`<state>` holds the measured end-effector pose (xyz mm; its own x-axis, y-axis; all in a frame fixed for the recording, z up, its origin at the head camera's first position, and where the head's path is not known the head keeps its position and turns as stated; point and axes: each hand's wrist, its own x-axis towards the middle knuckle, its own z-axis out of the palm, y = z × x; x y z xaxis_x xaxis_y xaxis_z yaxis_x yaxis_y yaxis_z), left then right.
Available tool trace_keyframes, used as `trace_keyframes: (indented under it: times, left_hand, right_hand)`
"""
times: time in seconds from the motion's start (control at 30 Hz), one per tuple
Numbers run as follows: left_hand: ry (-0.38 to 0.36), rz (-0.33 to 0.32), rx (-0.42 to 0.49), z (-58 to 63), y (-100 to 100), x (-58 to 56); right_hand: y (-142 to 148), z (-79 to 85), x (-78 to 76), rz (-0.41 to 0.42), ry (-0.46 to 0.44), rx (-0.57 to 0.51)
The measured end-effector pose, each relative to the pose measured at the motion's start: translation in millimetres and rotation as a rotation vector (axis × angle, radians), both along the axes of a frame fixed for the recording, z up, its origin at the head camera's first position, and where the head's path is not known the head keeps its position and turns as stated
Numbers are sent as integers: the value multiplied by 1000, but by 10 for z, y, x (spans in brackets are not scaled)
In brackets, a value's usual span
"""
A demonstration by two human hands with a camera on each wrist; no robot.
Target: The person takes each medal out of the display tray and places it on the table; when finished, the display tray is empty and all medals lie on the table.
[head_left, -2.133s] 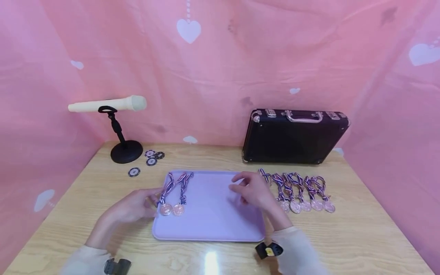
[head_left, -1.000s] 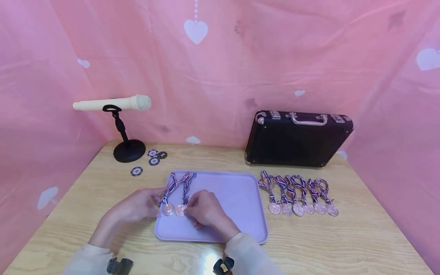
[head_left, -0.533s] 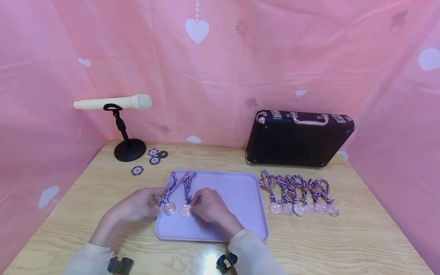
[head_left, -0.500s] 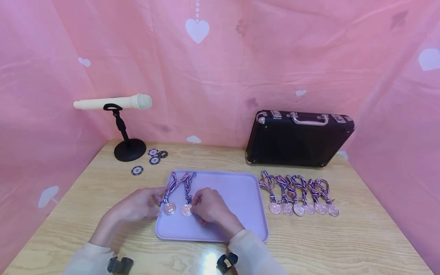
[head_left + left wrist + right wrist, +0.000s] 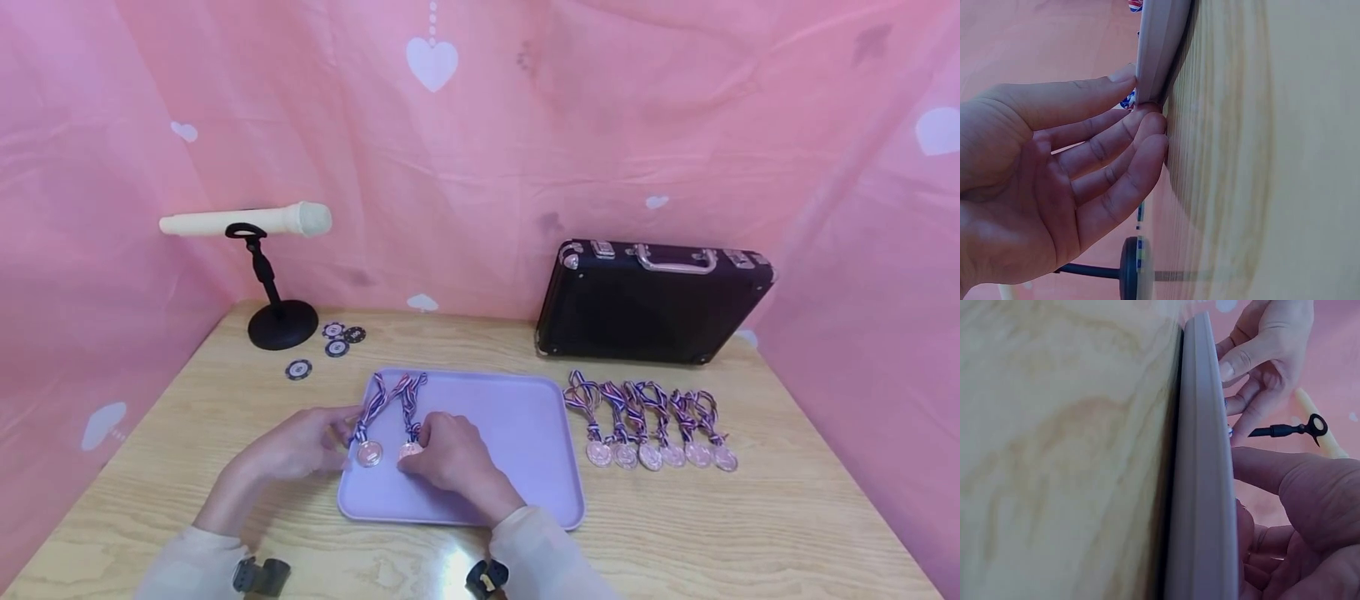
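Two medals with knotted striped ribbons lie on the lilac tray [image 5: 510, 500], at its left side. My right hand [image 5: 453, 454] is over the inner medal [image 5: 409, 450], its thumb and curled fingers at the disc and hiding the lower right part. The outer medal [image 5: 369, 453] lies beside the tray's left rim. At that rim rests my left hand [image 5: 296, 446], thumb and fingers spread apart and loosely bent. In the left wrist view the thumb of this hand [image 5: 1054, 156] meets the rim, while other fingertips touch the tray's side by the table.
A row of several more medals [image 5: 648, 454] lies right of the tray. Behind them stands a black briefcase [image 5: 652, 308]. A white microphone [image 5: 247, 221] on a black stand [image 5: 282, 325] is at the back left, with several poker chips [image 5: 337, 347] near its base.
My right hand came from the tray's right side to the inner medal. That medal shifted right, widening the gap between the two. My left hand stays at the left rim.
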<state>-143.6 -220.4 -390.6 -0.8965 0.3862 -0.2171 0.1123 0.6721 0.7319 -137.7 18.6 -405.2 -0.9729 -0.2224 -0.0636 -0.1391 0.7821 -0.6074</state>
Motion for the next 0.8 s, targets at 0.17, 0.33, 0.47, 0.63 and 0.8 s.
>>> trace_keyframes:
  times: [0.17, 0.33, 0.47, 0.63, 0.8]
  left_hand:
    - [-4, -2, 1, -5, 1, -7]
    - [0, -3, 0, -4, 4, 1]
    - [-4, 2, 3, 12, 7, 5]
    - [-7, 3, 10, 17, 9, 9]
    - [-11, 11, 13, -1, 12, 10]
  right_hand:
    - [25, 7, -15, -2, -17, -36]
    - [58, 22, -30, -14, -53, -108]
    - [94, 28, -39, -19, -109, -181]
    - [144, 17, -45, 1, -180, -275]
    - [202, -12, -58, 14, -260, -412]
